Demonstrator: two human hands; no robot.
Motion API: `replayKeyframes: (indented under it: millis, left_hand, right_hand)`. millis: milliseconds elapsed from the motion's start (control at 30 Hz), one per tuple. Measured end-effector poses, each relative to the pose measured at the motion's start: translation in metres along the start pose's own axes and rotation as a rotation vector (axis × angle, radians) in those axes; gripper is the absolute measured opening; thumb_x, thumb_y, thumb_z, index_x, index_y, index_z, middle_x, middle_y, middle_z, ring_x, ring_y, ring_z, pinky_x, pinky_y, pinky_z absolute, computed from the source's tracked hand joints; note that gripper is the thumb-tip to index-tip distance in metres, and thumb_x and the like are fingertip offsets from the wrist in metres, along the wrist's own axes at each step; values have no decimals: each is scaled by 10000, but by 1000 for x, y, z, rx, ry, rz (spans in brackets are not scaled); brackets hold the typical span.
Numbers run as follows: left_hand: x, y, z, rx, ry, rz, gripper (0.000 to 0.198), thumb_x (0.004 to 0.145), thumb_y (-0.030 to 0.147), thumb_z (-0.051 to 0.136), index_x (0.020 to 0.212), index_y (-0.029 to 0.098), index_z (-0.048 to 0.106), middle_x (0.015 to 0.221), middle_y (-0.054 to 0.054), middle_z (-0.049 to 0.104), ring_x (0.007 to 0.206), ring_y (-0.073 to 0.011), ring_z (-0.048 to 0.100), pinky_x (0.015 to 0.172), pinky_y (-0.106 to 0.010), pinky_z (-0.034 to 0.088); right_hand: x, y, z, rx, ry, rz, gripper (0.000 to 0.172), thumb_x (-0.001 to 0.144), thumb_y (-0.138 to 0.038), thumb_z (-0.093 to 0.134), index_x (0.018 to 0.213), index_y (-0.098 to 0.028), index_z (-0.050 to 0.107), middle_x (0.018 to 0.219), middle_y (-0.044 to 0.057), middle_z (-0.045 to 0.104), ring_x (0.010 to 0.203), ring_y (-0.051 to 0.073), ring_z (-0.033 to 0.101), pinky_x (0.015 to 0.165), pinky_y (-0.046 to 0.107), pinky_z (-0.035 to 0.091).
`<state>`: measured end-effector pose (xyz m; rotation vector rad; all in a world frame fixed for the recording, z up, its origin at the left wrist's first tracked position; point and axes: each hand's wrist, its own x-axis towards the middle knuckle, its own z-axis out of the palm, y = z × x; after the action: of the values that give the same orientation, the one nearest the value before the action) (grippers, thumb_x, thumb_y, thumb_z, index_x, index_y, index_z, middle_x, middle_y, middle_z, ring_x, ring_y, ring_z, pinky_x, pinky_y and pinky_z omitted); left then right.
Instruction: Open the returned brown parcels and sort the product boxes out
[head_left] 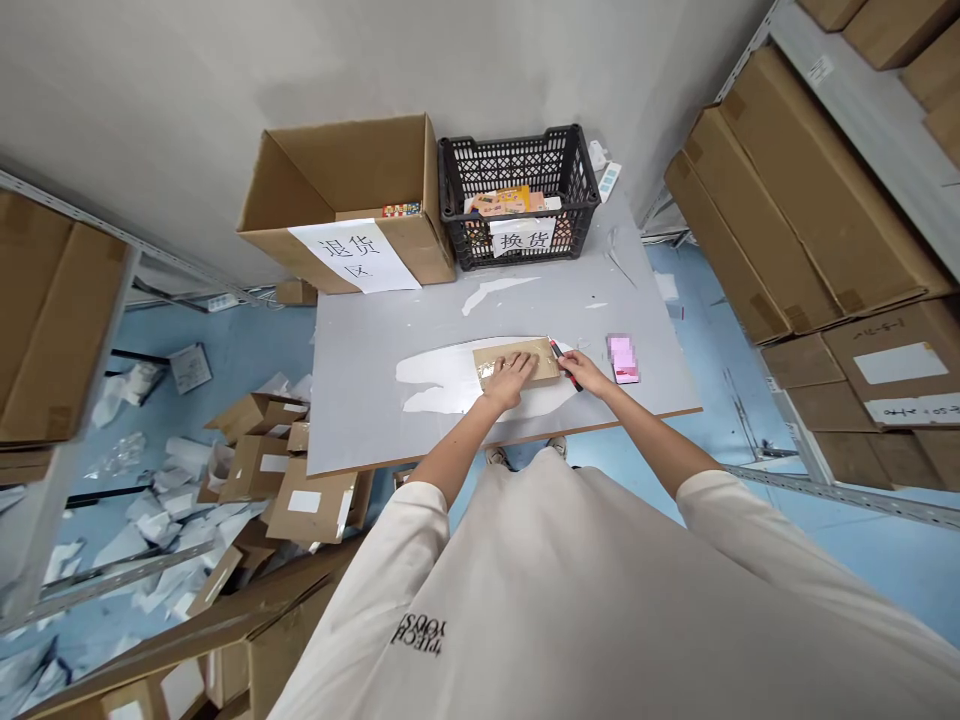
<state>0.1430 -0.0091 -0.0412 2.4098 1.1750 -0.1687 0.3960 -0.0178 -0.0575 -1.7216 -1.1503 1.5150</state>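
Observation:
A small brown cardboard box [546, 358] with shiny clear tape lies on the grey table near its front edge. Across its top my left hand [511, 376] rests flat, fingers spread, steadying or pressing it. My right hand [586, 372] is closed around a red and black utility knife [556, 350], whose tip points away from me beside the box's right end. Whether the blade touches the box is too small to tell. Under the box is an irregular white patch [435, 366] on the tabletop. A phone with a pink screen [622, 360] lies right of my right hand.
An open carton [352, 235] with a paper sign and a black plastic crate [517, 225] holding colourful packets stand along the table's back. Shelves of cardboard boxes [795, 200] flank the right side. Cartons [311, 500] and crumpled white packaging [161, 515] litter the floor at left.

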Motion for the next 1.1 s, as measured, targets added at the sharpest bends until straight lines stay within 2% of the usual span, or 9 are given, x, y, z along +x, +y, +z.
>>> replayKeyframes:
  millis: [133, 233, 400, 533, 633, 767, 867, 1000, 1100]
  left_hand:
    - [-1, 2, 1, -13, 59, -27, 858, 946, 136, 603, 1752, 215, 322, 1738, -199, 485, 1676, -347, 375, 1344, -549, 328]
    - [0, 4, 4, 7, 68, -28, 742, 942, 73, 551, 1662, 210, 436, 1646, -200, 544, 1624, -333, 425, 1298, -517, 393]
    - [6, 8, 9, 29, 80, -64, 753, 863, 1, 585, 1589, 179, 492, 1533, -219, 561, 1533, -356, 497, 1255, -493, 425]
    - [11, 11, 11, 34, 74, -113, 803, 815, -25, 629, 1587, 139, 483, 1517, -235, 542, 1423, -369, 579, 1243, -499, 429]
    - [11, 12, 12, 26, 72, -111, 769, 803, -36, 647, 1539, 148, 526, 1504, -228, 539, 1418, -371, 582, 1241, -504, 435]
    - [8, 11, 13, 31, 89, -98, 729, 826, -15, 637, 1516, 204, 546, 1469, -193, 555, 1422, -365, 572, 1240, -516, 450]
    - [5, 11, 14, 33, 89, -104, 707, 846, -6, 621, 1514, 215, 548, 1462, -188, 555, 1417, -362, 566, 1232, -512, 465]
    - [3, 11, 13, 27, 84, -116, 662, 877, 10, 624, 1500, 227, 561, 1461, -174, 554, 1385, -348, 578, 1235, -496, 468]
    - [3, 11, 11, 43, 88, -119, 636, 890, 24, 627, 1492, 219, 565, 1458, -173, 556, 1382, -345, 583, 1276, -505, 434]
  right_hand:
    - [-11, 1, 0, 122, -83, 37, 439, 931, -656, 796, 1008, -262, 616, 1082, 96, 827, 1029, 260, 802, 848, 356, 643]
    - [-16, 3, -13, 134, -123, 73, 428, 923, -632, 820, 1037, -250, 662, 1116, 104, 831, 976, 247, 807, 788, 330, 641]
    - [-16, 5, -49, -96, -114, 52, 408, 991, -628, 725, 944, -223, 726, 871, 56, 796, 729, 201, 727, 656, 299, 586]
    - [-13, -1, -71, -259, -169, -6, 362, 979, -553, 757, 1147, -233, 752, 836, 18, 786, 627, 178, 681, 596, 288, 535]
    - [-4, -7, -80, -402, -234, -79, 365, 966, -523, 776, 1192, -236, 781, 878, 23, 805, 660, 190, 711, 643, 298, 537]
    - [17, -14, -89, -665, -270, -219, 316, 956, -518, 777, 1132, -265, 851, 971, 44, 840, 853, 256, 762, 795, 343, 560]
    - [39, -16, -90, -850, -314, -333, 290, 979, -499, 713, 1120, -302, 874, 1060, 57, 842, 954, 283, 751, 852, 364, 541]
    - [64, -16, -81, -919, -327, -473, 297, 985, -501, 688, 1114, -306, 872, 1045, 94, 819, 1039, 316, 736, 929, 403, 522]
    - [72, -14, -75, -924, -332, -499, 268, 976, -487, 705, 1072, -300, 870, 1021, 106, 806, 1034, 316, 733, 938, 410, 513]
